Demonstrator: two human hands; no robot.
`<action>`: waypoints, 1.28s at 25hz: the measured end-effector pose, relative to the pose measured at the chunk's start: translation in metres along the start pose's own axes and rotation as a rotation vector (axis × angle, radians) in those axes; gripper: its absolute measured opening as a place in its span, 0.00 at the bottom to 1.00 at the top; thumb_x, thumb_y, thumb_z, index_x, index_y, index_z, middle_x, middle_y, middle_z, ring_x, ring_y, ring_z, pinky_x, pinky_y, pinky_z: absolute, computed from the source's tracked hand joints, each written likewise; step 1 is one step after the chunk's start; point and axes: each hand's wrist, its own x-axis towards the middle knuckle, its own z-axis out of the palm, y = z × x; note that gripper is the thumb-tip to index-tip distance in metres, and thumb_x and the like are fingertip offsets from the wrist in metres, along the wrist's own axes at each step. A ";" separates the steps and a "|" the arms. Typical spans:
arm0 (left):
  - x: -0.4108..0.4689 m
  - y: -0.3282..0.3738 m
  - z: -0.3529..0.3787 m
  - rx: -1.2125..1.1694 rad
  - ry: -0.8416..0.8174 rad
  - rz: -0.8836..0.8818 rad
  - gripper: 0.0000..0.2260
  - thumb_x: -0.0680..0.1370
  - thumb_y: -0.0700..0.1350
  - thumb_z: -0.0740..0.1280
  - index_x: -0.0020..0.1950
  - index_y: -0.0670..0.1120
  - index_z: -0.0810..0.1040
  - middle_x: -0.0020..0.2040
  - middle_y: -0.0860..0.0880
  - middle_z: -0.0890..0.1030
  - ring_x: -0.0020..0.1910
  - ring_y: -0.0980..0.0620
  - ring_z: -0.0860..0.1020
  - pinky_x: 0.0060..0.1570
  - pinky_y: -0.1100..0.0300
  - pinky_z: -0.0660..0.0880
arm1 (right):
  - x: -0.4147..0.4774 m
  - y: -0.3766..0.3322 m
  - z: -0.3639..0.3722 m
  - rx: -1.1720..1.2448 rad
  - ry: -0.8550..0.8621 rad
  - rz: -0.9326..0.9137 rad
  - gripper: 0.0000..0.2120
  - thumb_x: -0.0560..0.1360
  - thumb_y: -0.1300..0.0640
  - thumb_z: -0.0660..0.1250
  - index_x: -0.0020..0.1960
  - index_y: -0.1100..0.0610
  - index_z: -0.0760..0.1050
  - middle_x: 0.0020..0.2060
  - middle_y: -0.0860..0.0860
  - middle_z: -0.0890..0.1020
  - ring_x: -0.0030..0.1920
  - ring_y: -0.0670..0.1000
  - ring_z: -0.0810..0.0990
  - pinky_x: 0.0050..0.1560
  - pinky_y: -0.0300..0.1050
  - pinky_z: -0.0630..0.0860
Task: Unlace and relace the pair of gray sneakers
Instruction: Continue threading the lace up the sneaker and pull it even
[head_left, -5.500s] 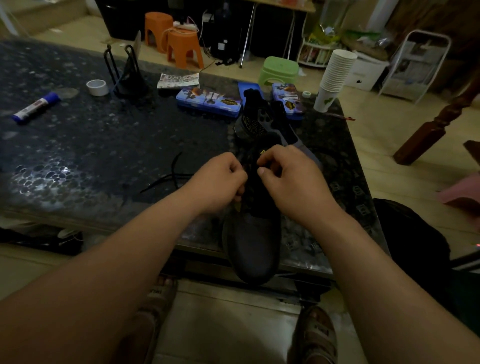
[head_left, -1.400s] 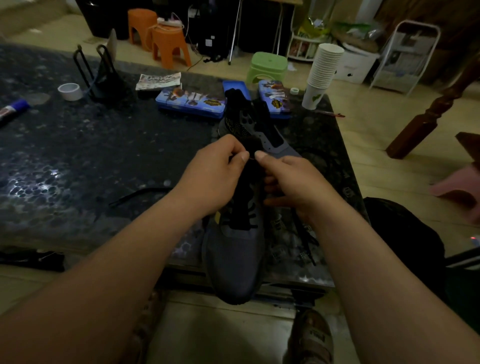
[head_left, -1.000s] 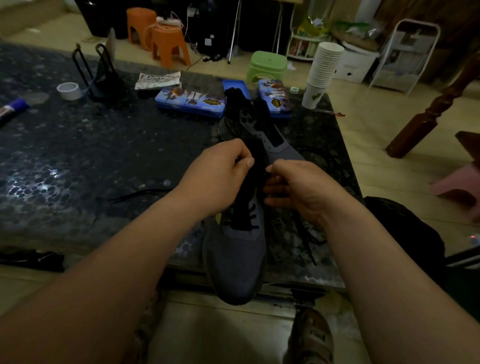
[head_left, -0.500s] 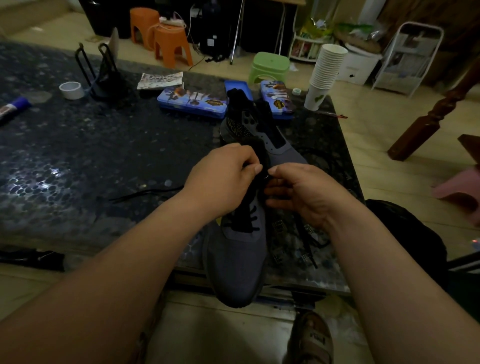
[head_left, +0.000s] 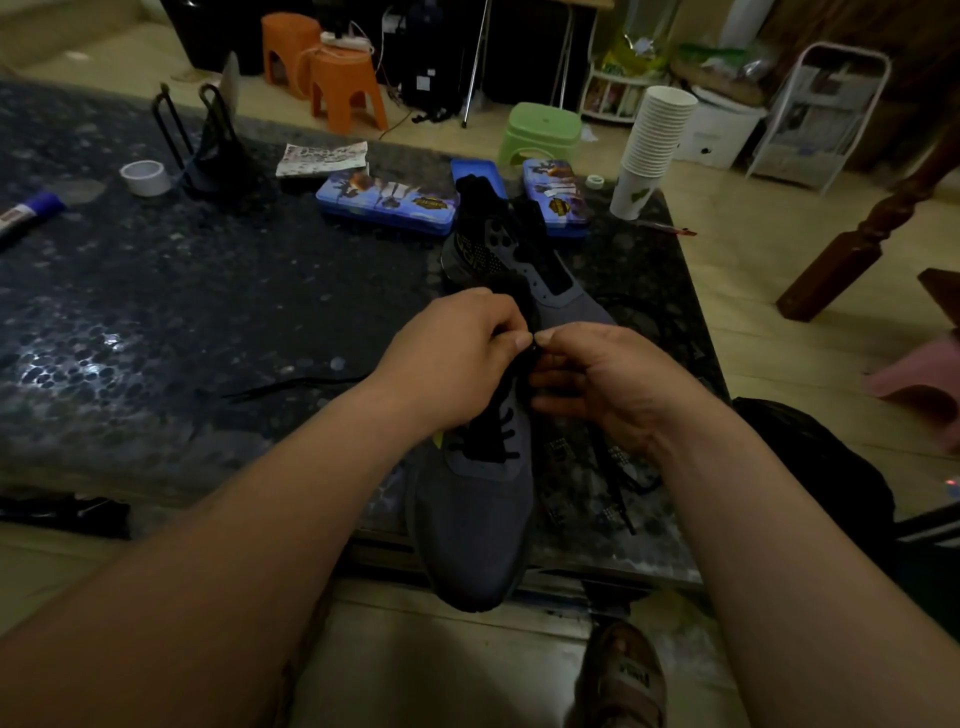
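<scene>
My left hand and right hand both pinch the black lace of 1 gray sneaker on the table.

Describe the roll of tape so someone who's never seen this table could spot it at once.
On the dark speckled table, look to the far left part, where a black wire stand rises. The roll of tape lies just left of it: a small white ring, unlike the long blue-capped tube further left.
</scene>
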 end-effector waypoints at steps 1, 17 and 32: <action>0.001 0.000 0.001 0.004 0.008 -0.002 0.05 0.83 0.51 0.66 0.47 0.57 0.77 0.44 0.56 0.74 0.45 0.53 0.76 0.48 0.45 0.78 | 0.000 0.001 -0.002 0.003 -0.004 -0.008 0.06 0.82 0.56 0.68 0.54 0.58 0.80 0.45 0.54 0.82 0.49 0.53 0.84 0.46 0.47 0.83; -0.017 0.003 -0.014 -0.147 0.013 -0.069 0.07 0.85 0.48 0.65 0.61 0.53 0.80 0.46 0.55 0.79 0.45 0.57 0.79 0.43 0.60 0.76 | -0.022 -0.013 -0.016 0.615 0.122 -0.199 0.10 0.82 0.61 0.58 0.42 0.56 0.72 0.41 0.54 0.84 0.49 0.56 0.87 0.55 0.52 0.84; -0.037 -0.022 -0.012 -0.151 -0.013 -0.278 0.03 0.84 0.48 0.65 0.55 0.50 0.75 0.46 0.51 0.79 0.43 0.53 0.79 0.37 0.58 0.72 | -0.036 0.006 -0.014 0.328 0.198 -0.184 0.16 0.82 0.59 0.62 0.35 0.55 0.76 0.48 0.52 0.87 0.54 0.53 0.85 0.55 0.47 0.78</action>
